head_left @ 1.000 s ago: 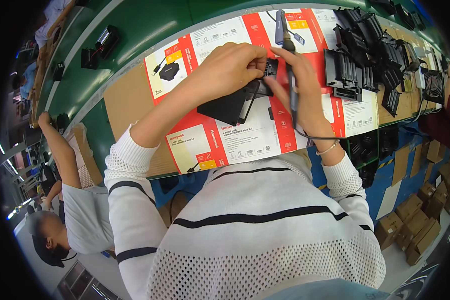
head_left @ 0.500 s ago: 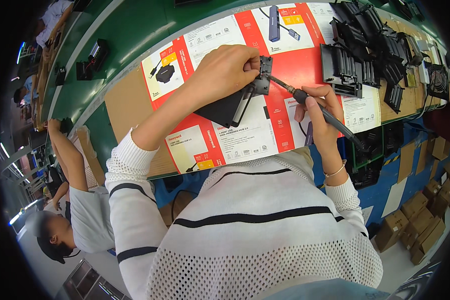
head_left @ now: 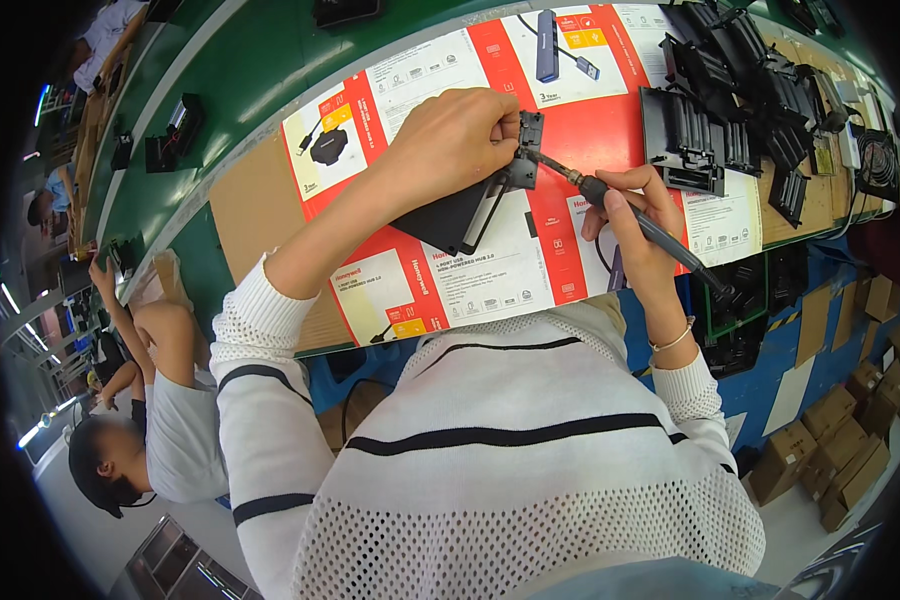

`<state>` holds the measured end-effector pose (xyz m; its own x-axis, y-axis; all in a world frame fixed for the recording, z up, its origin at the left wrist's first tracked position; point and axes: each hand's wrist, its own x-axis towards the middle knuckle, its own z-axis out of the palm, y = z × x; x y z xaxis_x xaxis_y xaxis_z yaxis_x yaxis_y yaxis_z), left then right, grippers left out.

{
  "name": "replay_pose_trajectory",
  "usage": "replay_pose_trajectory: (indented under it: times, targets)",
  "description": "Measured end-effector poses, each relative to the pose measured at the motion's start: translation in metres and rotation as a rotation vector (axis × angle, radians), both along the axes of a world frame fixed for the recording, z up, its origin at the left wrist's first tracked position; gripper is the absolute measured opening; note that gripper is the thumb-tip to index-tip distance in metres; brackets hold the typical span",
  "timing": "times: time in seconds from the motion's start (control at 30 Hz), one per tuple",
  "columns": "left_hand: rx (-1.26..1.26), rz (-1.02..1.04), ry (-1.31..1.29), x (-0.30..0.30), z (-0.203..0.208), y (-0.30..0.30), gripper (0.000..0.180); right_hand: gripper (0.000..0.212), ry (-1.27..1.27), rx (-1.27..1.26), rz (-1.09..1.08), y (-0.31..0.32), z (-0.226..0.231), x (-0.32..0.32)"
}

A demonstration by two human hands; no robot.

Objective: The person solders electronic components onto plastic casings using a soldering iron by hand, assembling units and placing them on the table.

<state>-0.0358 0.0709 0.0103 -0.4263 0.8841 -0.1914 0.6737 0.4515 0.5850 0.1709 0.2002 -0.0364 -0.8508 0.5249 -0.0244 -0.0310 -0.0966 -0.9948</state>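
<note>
Housing: flat black plastic housing [head_left: 444,220], lying tilted on a red-and-white printed cardboard sheet [head_left: 595,135]; the landmark for places below.
Panel: small black rectangular panel with holes [head_left: 523,178], at the housing's far right corner; can't tell if the two are joined.
Left hand: left hand [head_left: 465,135], just beyond the housing, fingers pinched together at the panel's left edge; what's between the fingertips is hidden.
Right hand: right hand [head_left: 632,215], right of the housing, gripping the tool pen-style.
Tool: dark grey pen-shaped iron with metal barrel [head_left: 670,245], looks like a soldering iron; slants in from the housing's right, tip at the panel, contact too small to confirm.
Tip care: judged best with a light, steady touch on the one spot; lingering could soften black plastic.
Pinch care: left fingers sit very near the hot end, so hold firm but clear of the metal.
Steadiness: panel looks easy to tip; pinning it flat should help.
Heap: pile of black plastic housings with slots [head_left: 695,140], well right of the housing, clear of the iron's tip.
</note>
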Motion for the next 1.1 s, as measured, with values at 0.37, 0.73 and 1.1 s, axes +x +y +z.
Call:
replay_pose_trajectory:
  times: [0.37,0.73,1.1]
  targets:
    - [-0.016,-0.004,0.043,0.001,0.001,0.001,0.009,0.02,0.005,0.249,0.081,0.001,-0.003,0.009]
    - [0.005,0.025,-0.016,0.006,0.005,0.0,0.007,0.026,0.037,0.314,-0.027,0.004,0.003,0.015]
    - [0.385,0.388,-0.386,-0.103,0.037,0.004,0.011,0.034,0.068,1.097,-0.274,0.078,0.036,-0.011]
